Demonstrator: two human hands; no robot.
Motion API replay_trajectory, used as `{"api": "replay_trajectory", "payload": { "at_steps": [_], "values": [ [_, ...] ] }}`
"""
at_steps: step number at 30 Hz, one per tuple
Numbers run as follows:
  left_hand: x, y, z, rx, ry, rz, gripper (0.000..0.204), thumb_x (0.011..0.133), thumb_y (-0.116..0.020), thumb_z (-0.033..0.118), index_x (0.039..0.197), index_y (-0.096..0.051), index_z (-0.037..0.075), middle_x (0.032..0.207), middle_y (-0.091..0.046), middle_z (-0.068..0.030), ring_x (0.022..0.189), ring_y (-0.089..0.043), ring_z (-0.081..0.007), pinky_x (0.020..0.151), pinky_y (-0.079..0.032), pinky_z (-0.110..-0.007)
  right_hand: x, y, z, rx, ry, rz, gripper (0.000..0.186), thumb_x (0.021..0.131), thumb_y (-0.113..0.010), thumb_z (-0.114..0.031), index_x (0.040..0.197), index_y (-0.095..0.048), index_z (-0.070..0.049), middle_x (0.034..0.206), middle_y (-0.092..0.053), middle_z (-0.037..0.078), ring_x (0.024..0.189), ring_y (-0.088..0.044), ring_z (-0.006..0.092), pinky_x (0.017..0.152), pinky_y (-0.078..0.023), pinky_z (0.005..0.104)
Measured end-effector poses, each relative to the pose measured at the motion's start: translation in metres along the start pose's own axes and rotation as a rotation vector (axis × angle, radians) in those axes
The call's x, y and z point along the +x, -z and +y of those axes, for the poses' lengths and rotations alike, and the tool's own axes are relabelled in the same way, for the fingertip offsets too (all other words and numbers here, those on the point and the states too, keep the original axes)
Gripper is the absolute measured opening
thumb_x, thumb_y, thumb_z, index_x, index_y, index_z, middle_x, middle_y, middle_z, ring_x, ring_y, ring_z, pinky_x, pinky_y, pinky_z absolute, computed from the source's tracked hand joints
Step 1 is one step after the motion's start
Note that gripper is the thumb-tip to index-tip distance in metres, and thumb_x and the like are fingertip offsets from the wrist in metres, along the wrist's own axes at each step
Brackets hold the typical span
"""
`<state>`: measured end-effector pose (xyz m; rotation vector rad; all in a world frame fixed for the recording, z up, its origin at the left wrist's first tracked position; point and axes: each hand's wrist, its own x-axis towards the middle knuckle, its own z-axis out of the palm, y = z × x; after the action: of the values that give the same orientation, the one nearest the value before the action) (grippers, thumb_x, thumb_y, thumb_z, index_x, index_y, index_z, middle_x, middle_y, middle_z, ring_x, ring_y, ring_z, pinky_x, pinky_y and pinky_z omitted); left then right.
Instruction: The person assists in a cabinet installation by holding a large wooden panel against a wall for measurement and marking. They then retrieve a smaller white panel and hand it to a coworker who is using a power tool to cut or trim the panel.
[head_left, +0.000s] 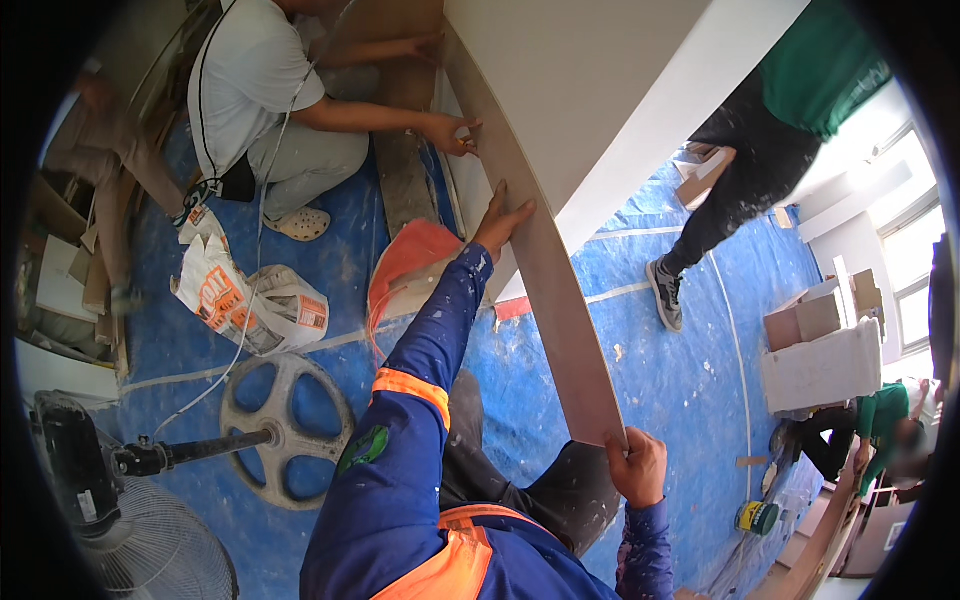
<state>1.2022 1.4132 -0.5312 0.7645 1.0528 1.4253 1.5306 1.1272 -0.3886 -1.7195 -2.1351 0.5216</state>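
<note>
A long, thin brown wooden board slants in front of me, running from the coworker's hands at the top down toward my lap. It lies along the underside of a large pale panel or column. My left hand rests against the board's left edge partway up, with thumb and fingers apart. At the lower end, my right hand grips the corner, thumb on the face and the other fingers partly hidden. A coworker's hand touches the same board's left side farther up.
Blue sheeting covers the floor. To my left are a pedestal fan with a round spoked base, a cable, and a crumpled white sack. A person in dark trousers stands at right, near boxes and a bucket.
</note>
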Motion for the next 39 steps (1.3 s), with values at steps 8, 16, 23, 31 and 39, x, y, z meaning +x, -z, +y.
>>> {"api": "replay_trajectory", "payload": {
  "at_steps": [8,16,23,31,39],
  "values": [
    [-0.002,-0.002,0.001,-0.012,0.024,-0.013,0.114,0.083,-0.079,0.045,0.16,-0.006,0.005,0.162,-0.02,-0.0225,0.146,-0.032,-0.033,0.117,-0.031,-0.042,0.001,0.0,0.003,0.031,0.004,0.034,0.014,0.084,-0.07,-0.012,0.076,-0.066,-0.002,0.068,-0.06,0.019,0.061,-0.061,0.0395,0.054,-0.046,0.0408],
    [0.009,0.003,-0.013,-0.037,-0.029,-0.023,0.117,0.081,-0.081,0.047,0.16,-0.007,0.004,0.161,-0.023,-0.0235,0.147,-0.031,-0.0332,0.117,-0.032,-0.041,0.009,0.001,0.006,0.044,0.017,-0.006,0.022,0.085,-0.07,-0.013,0.07,-0.06,-0.001,0.064,-0.055,0.019,0.058,-0.056,0.0401,0.052,-0.041,0.0404],
    [0.011,0.003,-0.017,0.066,-0.097,-0.048,0.115,0.083,-0.079,0.041,0.16,-0.002,0.005,0.158,-0.027,-0.0258,0.146,-0.031,-0.0338,0.119,-0.026,-0.042,0.016,0.002,0.001,0.031,-0.003,-0.038,0.022,0.085,-0.071,-0.011,0.071,-0.06,0.002,0.06,-0.052,0.018,0.052,-0.055,0.0341,0.051,-0.04,0.0377],
    [0.005,-0.005,-0.009,0.02,-0.088,-0.032,0.118,0.079,-0.083,0.039,0.159,-0.006,0.001,0.158,-0.025,-0.0292,0.148,-0.027,-0.0347,0.12,-0.024,-0.037,0.021,0.004,-0.002,0.009,-0.09,-0.099,0.023,0.086,-0.071,-0.008,0.072,-0.057,0.005,0.059,-0.045,0.015,0.05,-0.043,0.0193,0.052,-0.037,0.0336],
    [0.012,0.001,-0.017,0.03,-0.077,-0.009,0.13,0.067,-0.09,0.047,0.16,-0.01,0.006,0.161,-0.013,-0.0265,0.151,-0.018,-0.0366,0.121,-0.026,-0.042,0.033,0.003,-0.01,-0.018,-0.179,-0.129,0.023,0.081,-0.073,-0.004,0.068,-0.055,0.003,0.056,-0.045,0.013,0.047,-0.042,0.0224,0.049,-0.034,0.0344]
  ]
}}
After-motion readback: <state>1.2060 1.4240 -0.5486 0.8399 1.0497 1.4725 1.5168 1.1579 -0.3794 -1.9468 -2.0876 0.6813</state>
